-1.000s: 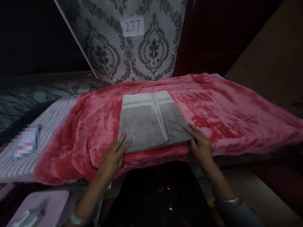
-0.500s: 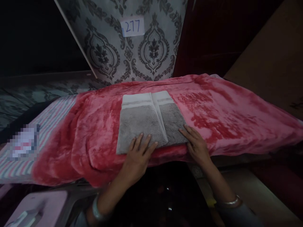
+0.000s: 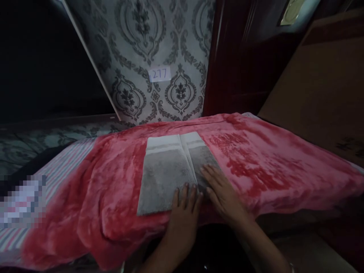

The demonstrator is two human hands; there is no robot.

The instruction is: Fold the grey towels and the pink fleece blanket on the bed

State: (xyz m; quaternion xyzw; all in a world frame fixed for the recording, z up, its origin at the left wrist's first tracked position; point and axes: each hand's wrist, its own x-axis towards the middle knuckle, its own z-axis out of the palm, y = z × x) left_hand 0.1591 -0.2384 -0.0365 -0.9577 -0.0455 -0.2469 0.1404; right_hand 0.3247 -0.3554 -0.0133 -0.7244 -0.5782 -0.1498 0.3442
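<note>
A grey towel [image 3: 163, 176] with a white band along its far edge lies folded on a red and pink plush blanket [image 3: 119, 182]. Its two folded sides meet at a crease right of its middle. My left hand [image 3: 184, 208] rests with fingers spread on the towel's near edge, just left of the crease. On the towel's right part lies my right hand [image 3: 220, 189], fingers stretched out and flat. Neither hand grasps the cloth. Both palms partly cover the near right edge of the towel.
Striped cloth [image 3: 66, 163] shows at the left beneath the blanket. Patterned wallpaper with a paper label [image 3: 159, 73] reading 277 stands behind. A dark screen [image 3: 51, 60] is at the upper left, and a brown cardboard panel [image 3: 321, 83] leans at the right.
Both hands have come closer together: my left hand slid right toward the crease, my right hand moved left onto the towel's right part. The head view has tilted up.
</note>
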